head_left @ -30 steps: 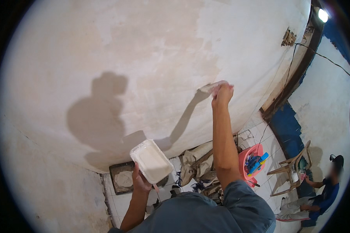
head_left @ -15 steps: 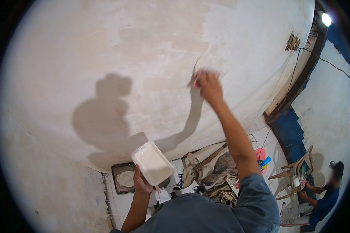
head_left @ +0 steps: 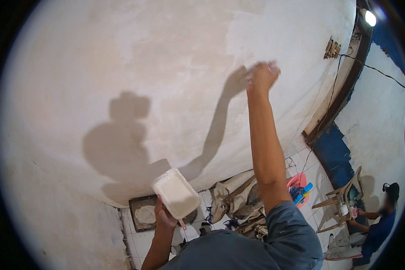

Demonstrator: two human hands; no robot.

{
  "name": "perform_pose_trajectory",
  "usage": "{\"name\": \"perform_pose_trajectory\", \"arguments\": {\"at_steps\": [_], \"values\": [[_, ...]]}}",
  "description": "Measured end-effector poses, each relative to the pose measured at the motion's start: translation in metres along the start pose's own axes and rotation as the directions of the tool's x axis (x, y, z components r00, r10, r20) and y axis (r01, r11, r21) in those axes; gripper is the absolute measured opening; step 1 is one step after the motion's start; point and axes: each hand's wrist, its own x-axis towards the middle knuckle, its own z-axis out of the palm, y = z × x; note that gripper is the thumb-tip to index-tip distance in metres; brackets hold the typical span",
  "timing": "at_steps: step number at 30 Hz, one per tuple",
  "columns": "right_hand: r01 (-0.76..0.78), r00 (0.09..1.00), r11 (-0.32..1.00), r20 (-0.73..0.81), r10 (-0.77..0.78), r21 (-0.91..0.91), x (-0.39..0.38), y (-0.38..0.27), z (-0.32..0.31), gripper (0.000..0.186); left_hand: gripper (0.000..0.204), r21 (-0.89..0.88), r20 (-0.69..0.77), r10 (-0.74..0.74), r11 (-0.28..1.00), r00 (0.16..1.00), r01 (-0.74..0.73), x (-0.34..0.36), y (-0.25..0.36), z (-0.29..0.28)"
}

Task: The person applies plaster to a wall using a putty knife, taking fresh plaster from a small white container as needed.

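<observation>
My left hand (head_left: 165, 215) grips a white rectangular tub (head_left: 186, 208) by its near left edge; smooth off-white paste (head_left: 177, 195) lies inside it. Under the tub's near end pokes a narrow brownish tip whose kind I cannot make out. Stretched up and to the right, my right hand (head_left: 263, 76) is closed at the patchy white wall (head_left: 180, 58). A pinkish putty spreader (head_left: 272, 67) shows at its fingers, smeared by motion and mostly hidden. Whether it touches the wall is unclear.
On the tiled floor stand a dark tray (head_left: 135, 215) with pale material, crumpled sheeting (head_left: 225, 200) and a pink basin (head_left: 297, 181) holding blue things. At right, a person (head_left: 378, 234) sits by a wooden chair (head_left: 342, 200). A cable (head_left: 336, 85) hangs down near a lit lamp (head_left: 370, 18).
My right hand has moved up and to the right along the wall with the spreader, and the arm is straighter. My left hand and the tub stay nearly in place.
</observation>
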Motion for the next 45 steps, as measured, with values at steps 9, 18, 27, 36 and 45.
{"name": "perform_pose_trajectory", "arguments": {"at_steps": [9,18,27,36,45], "values": [[0.966,0.252,0.145,0.648,-0.719,-0.214,0.016,-0.082,0.033,0.020,0.068,0.025,0.026,0.020,0.999,0.999,-0.021,-0.002,0.002,0.000],[0.695,0.575,0.649,0.781,-0.244,-0.309,-0.064,0.058,-0.139,0.027,0.065,-0.024,0.016,0.030,0.999,0.999,-0.030,0.002,0.003,-0.001],[0.155,0.987,0.984,0.033,-0.158,0.083,0.031,-0.007,0.032,0.042,0.067,-0.056,0.066,-0.003,0.998,0.998,0.006,0.009,-0.002,-0.005],[0.885,0.443,0.445,0.538,-0.717,-0.136,0.030,-0.194,0.104,0.021,0.067,-0.015,0.065,0.043,0.999,0.997,-0.042,0.008,0.003,-0.006],[0.982,-0.141,-0.191,0.677,-0.722,0.000,-0.001,-0.140,0.052,0.023,0.070,-0.039,0.084,-0.006,0.999,0.996,0.009,0.004,0.014,0.007]]}}
